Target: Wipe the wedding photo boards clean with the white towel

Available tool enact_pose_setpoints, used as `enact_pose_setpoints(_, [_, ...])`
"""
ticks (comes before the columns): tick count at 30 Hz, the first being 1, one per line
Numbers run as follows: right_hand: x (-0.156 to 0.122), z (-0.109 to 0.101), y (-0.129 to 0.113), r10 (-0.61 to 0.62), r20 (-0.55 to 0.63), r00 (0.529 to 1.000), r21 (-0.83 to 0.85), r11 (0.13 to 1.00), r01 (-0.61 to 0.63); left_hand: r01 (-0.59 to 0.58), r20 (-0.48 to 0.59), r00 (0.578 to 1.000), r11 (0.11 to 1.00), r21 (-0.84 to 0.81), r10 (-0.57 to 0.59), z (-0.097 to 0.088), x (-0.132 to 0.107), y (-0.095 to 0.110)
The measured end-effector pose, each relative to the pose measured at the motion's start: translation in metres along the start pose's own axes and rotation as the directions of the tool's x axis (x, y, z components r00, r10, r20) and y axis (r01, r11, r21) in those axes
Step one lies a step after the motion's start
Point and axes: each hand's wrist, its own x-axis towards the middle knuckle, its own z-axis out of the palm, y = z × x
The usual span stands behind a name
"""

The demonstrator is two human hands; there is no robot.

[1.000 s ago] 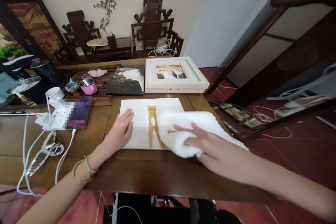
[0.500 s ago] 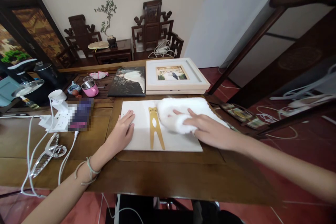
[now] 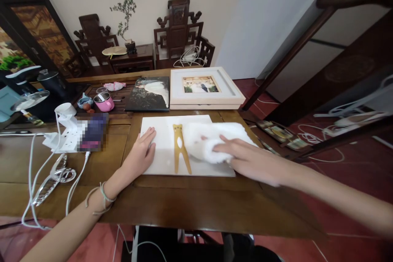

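Note:
A white flat board [image 3: 162, 147] lies face down on the wooden table [image 3: 190, 204], with a gold stand leg [image 3: 180, 147] hinged on its back. My left hand [image 3: 140, 153] rests flat and open on the board's left edge. My right hand [image 3: 242, 156] presses a fluffy white cloth [image 3: 211, 141] onto the board's right half, fingers curled round the bunched cloth.
Behind the board lie a white framed photo [image 3: 204, 88] and a dark photo print [image 3: 150, 94]. A power strip [image 3: 66, 137] with white cables, a pink cup [image 3: 104, 101] and a metal object [image 3: 50, 180] sit at the left. Loose photos [image 3: 278, 133] lie at the right.
My right hand has drawn the cloth across the board, first away from me and to the left, then a little back toward me. My left hand has stayed put.

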Motion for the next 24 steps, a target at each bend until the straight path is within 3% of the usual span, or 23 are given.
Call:
enact_pose_setpoints(4, [0.062, -0.003, -0.006, -0.072, -0.149, 0.986, -0.024, 0.997, 0.069, 0.009, -0.035, 0.999, 0.999, -0.037, -0.01, 0.0, 0.0, -0.002])
enact_pose_setpoints(7, [0.084, 0.003, -0.024, -0.116, -0.18, 0.977, -0.049, 0.993, 0.109, -0.01, -0.048, 0.999, 1.0, -0.018, 0.009, 0.001, 0.0, -0.004])
enact_pose_setpoints(9, [0.078, 0.01, -0.039, -0.163, -0.158, 0.974, -0.095, 0.984, 0.15, -0.011, -0.032, 0.999, 1.0, 0.018, 0.011, 0.002, 0.0, -0.006])
enact_pose_setpoints(12, [0.048, 0.023, -0.063, -0.209, -0.063, 0.976, -0.162, 0.967, 0.197, -0.008, 0.007, 1.0, 0.998, 0.061, 0.008, 0.003, 0.0, -0.008])
enact_pose_setpoints(18, [-0.017, 0.025, -0.098, -0.293, 0.184, 0.938, -0.008, 0.954, 0.299, -0.011, 0.017, 1.0, 0.996, 0.086, 0.009, 0.004, -0.001, -0.008])
enact_pose_setpoints(21, [-0.016, 0.016, -0.099, -0.31, 0.188, 0.932, 0.028, 0.95, 0.31, -0.004, 0.018, 1.0, 0.996, 0.086, 0.002, 0.004, -0.001, -0.008])
enact_pose_setpoints(24, [0.012, 0.009, -0.087, -0.272, 0.113, 0.955, -0.013, 0.961, 0.276, -0.005, 0.027, 1.0, 0.995, 0.096, 0.002, 0.004, -0.001, -0.008])
